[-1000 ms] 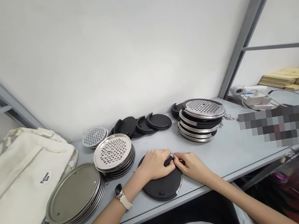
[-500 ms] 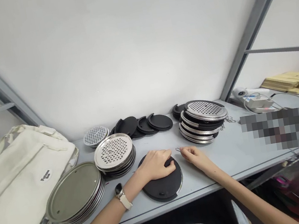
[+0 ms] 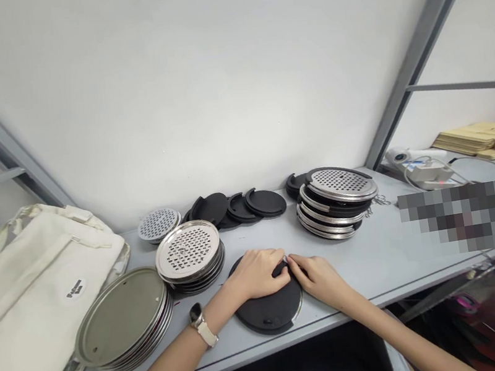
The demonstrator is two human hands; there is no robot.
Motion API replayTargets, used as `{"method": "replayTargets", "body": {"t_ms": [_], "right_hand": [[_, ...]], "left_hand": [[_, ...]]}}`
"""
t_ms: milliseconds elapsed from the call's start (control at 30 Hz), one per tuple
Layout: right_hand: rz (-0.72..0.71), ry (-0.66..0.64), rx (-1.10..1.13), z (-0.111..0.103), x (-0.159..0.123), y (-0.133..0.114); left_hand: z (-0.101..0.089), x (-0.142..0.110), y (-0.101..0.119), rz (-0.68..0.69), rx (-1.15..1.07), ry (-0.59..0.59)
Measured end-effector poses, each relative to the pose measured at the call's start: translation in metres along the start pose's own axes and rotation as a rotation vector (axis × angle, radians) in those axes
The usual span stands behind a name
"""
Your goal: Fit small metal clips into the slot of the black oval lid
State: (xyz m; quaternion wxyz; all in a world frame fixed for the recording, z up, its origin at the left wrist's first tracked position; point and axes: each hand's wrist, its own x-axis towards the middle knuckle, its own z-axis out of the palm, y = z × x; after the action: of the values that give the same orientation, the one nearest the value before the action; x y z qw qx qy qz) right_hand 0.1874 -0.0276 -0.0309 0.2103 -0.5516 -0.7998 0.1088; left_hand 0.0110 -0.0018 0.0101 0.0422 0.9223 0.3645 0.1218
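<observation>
A round black disc point(image 3: 271, 308) lies flat near the front edge of the table, with a metal rim showing at its right side. My left hand point(image 3: 259, 273) rests over its far part, thumb and fingers curled to hold it at a slot near the upper right edge. Against that same edge, my right hand point(image 3: 311, 272) is closed in a pinch, its fingertips almost meeting those of the left. The small bent wire clip in the pinch is mostly covered by the fingers.
Left of the disc stand a stack of perforated metal plates point(image 3: 187, 251) and a stack of olive-grey round trays point(image 3: 124, 314). Black discs point(image 3: 266, 201) lie along the wall. At right is a pile of black-and-metal discs point(image 3: 339, 186) beside loose wire clips point(image 3: 377, 202). A cream bag point(image 3: 36, 307) lies far left.
My right hand has moved left with the wire clip, from beside the black disc to its edge. My left hand and the disc have stayed in place.
</observation>
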Motion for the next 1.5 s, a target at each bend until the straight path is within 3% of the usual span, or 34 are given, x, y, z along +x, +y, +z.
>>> {"method": "replayTargets", "body": {"t_ms": [633, 933, 1100, 1200, 1300, 1367, 1500], "right_hand": [[-0.019, 0.021, 0.022, 0.001, -0.002, -0.002], [-0.024, 0.028, -0.008, 0.002, -0.003, -0.002], [-0.009, 0.015, 0.003, 0.002, -0.002, -0.001], [-0.069, 0.081, -0.029, 0.004, 0.000, 0.001], [-0.144, 0.189, -0.075, 0.005, 0.001, 0.002], [-0.152, 0.208, -0.078, 0.006, 0.001, 0.003], [-0.101, 0.122, -0.041, 0.006, 0.000, 0.002]], "left_hand": [[0.001, -0.001, -0.001, -0.012, -0.055, -0.002], [-0.007, 0.012, -0.004, -0.035, -0.437, 0.123], [-0.005, 0.045, -0.001, 0.061, -0.673, -0.063], [0.008, 0.073, 0.001, 0.128, -0.861, -0.267], [0.025, 0.097, -0.001, 0.045, -0.979, -0.535], [0.034, 0.106, -0.004, -0.011, -1.005, -0.587], [0.040, 0.106, -0.009, 0.041, -0.995, -0.537]]}}
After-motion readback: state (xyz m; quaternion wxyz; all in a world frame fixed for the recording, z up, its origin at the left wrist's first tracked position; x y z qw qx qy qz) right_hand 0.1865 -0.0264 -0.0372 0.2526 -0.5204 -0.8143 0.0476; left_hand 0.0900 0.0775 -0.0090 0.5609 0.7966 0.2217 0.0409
